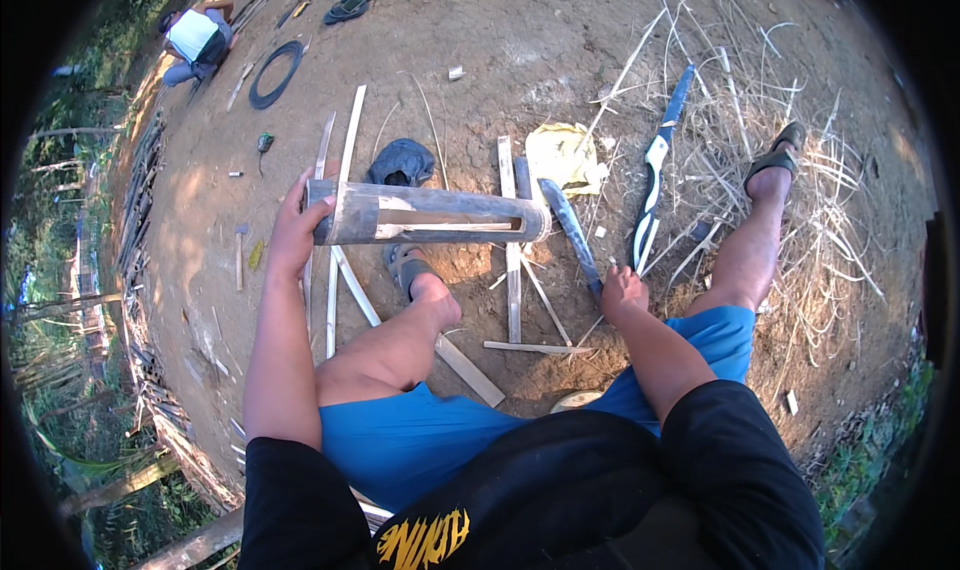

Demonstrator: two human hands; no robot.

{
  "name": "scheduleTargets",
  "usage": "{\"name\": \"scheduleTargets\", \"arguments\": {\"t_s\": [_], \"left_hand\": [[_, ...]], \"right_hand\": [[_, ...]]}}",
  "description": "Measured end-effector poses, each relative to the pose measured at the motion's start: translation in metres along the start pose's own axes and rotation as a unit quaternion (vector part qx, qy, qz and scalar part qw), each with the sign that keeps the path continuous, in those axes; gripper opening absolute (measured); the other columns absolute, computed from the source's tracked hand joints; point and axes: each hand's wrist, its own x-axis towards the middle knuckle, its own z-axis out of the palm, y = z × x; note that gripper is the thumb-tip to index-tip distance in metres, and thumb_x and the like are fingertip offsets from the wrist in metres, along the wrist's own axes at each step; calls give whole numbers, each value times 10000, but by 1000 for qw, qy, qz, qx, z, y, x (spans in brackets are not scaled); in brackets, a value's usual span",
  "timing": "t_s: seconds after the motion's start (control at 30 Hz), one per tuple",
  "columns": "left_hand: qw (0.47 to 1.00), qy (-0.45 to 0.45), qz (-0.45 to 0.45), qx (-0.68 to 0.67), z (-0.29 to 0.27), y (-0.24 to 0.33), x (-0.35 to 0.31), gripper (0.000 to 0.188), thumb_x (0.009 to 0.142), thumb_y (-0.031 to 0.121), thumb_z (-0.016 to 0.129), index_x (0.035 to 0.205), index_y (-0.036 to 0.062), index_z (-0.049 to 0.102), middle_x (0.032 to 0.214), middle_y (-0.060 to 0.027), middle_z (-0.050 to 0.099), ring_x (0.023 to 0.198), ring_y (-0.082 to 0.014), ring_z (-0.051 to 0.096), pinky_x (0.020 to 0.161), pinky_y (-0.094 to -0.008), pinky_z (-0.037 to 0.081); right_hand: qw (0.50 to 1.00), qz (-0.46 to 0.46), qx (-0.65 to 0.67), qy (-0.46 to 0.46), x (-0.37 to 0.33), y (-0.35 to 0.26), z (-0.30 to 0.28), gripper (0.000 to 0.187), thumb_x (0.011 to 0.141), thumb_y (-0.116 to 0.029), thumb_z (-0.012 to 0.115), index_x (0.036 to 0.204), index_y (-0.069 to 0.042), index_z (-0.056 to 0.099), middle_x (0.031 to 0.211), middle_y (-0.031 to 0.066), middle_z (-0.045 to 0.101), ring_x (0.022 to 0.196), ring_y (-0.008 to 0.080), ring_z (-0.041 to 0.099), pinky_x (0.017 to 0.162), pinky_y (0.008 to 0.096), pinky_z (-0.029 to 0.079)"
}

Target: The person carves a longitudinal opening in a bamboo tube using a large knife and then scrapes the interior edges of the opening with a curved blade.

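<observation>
My left hand [302,225] grips one end of a bamboo tube [445,204], thumb on top and fingers around the end. The tube lies level across the front of me. A long rectangular slot is cut into its side, showing the pale inside. My right hand [624,296] is closed at the near end of a machete [571,228]; its handle is hidden in the fist. The dark, slightly curved blade points up and left, its tip close to the tube's right end. To the right of the machete, a hand saw [655,160] with a blue blade and a black-and-white handle lies on the ground.
Pale bamboo strips [346,135] lie around my feet. Thin shavings [735,100] cover the ground at right. Beyond the tube are a dark bag [402,162] and a yellow sack [562,158]. A hammer [240,255], a coil [275,75] and a crouching person [200,42] are at left.
</observation>
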Motion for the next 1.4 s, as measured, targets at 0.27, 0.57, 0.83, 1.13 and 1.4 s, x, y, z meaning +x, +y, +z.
{"name": "scheduleTargets", "arguments": {"t_s": [0.27,0.57,0.83,1.13,1.4], "left_hand": [[999,-16,-31,-9,-33,-55,0,691,846,53,619,1508,10,426,1408,-130,561,1205,-214,575,1044,-308,421],[999,3,-45,-2,-28,-69,12,617,903,80,627,1487,-9,447,1437,-154,542,1201,-195,576,1023,-298,443],[999,11,-28,24,-1,-7,30,738,872,308,763,1439,-59,468,1337,-205,602,1208,-229,588,1024,-327,447],[979,-2,167,116,31,36,28,771,730,499,860,1279,-1,655,1403,-202,583,1328,-306,536,1112,-403,398],[942,70,269,188,87,78,10,849,740,695,742,1238,9,686,1322,-215,635,1264,-330,590,1087,-410,445]], "right_hand": [[996,-29,78,-26,-14,-30,-10,310,985,-114,471,1290,-65,455,1301,193,529,1228,362,582,943,434,551],[981,58,181,-47,7,-19,7,410,1028,-202,409,1399,-54,502,1293,225,600,1182,371,623,941,435,547],[990,-28,84,-108,-5,-22,-18,360,877,-297,620,1087,-29,739,1118,260,703,1080,361,687,929,412,544],[755,39,614,-226,-38,-23,-40,166,835,-121,635,858,43,639,759,156,641,622,259,616,578,394,527],[708,-2,683,-180,-136,-22,-118,134,884,-47,593,1003,-29,534,746,40,526,636,149,552,547,303,474]]}}
